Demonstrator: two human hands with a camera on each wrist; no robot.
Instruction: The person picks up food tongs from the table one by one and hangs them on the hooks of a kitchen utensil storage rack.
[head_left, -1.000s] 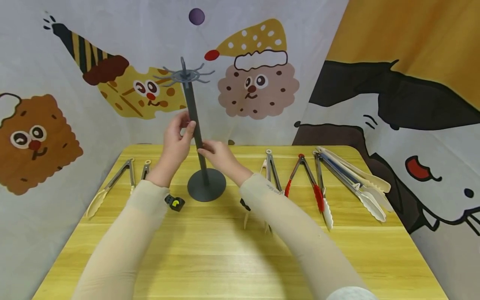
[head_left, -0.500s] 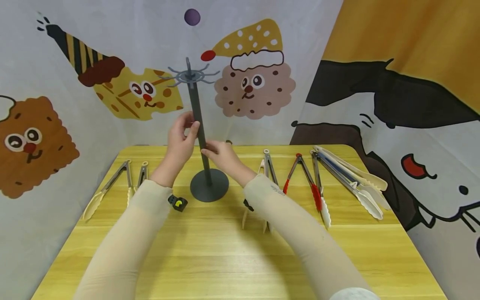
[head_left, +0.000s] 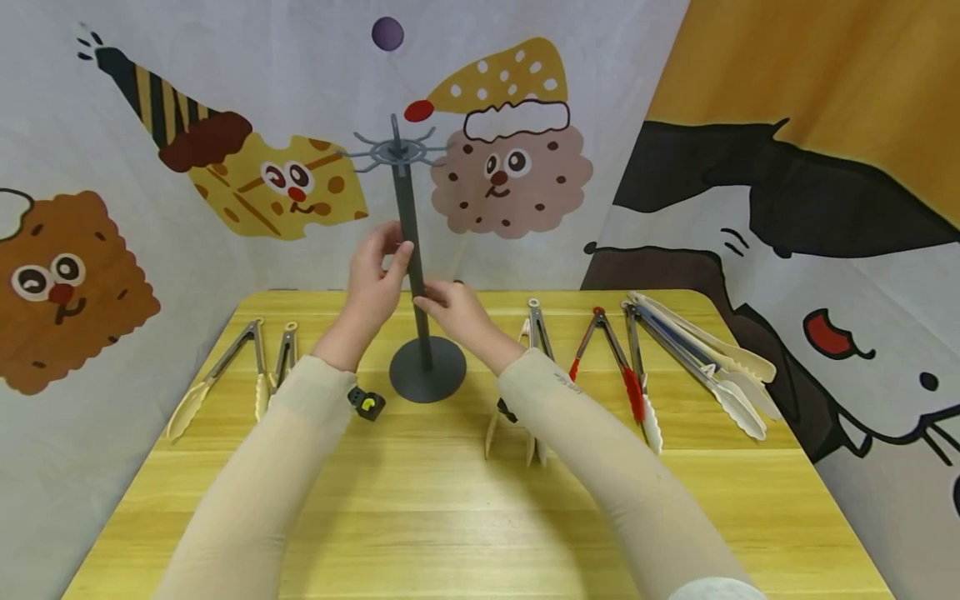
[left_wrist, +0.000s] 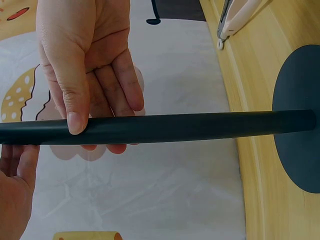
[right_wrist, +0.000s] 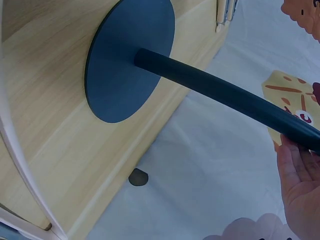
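A dark grey hook stand (head_left: 427, 375) stands on the table, with a round base, a thin pole and a ring of hooks on top. My left hand (head_left: 375, 279) holds the pole at about mid-height, its thumb in front. Lower down, my right hand (head_left: 461, 321) grips the same pole from the right. In the left wrist view, the right hand (left_wrist: 80, 55) has its thumb across the front and its fingers behind the pole; only part of the left hand (left_wrist: 17, 195) shows. The right wrist view catches the right hand (right_wrist: 302, 205) against the pole.
Two pairs of cream-tipped tongs (head_left: 197, 404) lie on the left. Tongs (head_left: 546, 332), partly under my right sleeve, red-tipped tongs (head_left: 635, 396) and several pale-tipped tongs (head_left: 742, 408) lie on the right. Behind the wooden table (head_left: 420, 508) hangs a cartoon-printed cloth (head_left: 300, 50).
Both hands and the hook stand have shifted a little to the right across the table, base included. Their hold on the pole looks the same. The tongs have stayed where they were.
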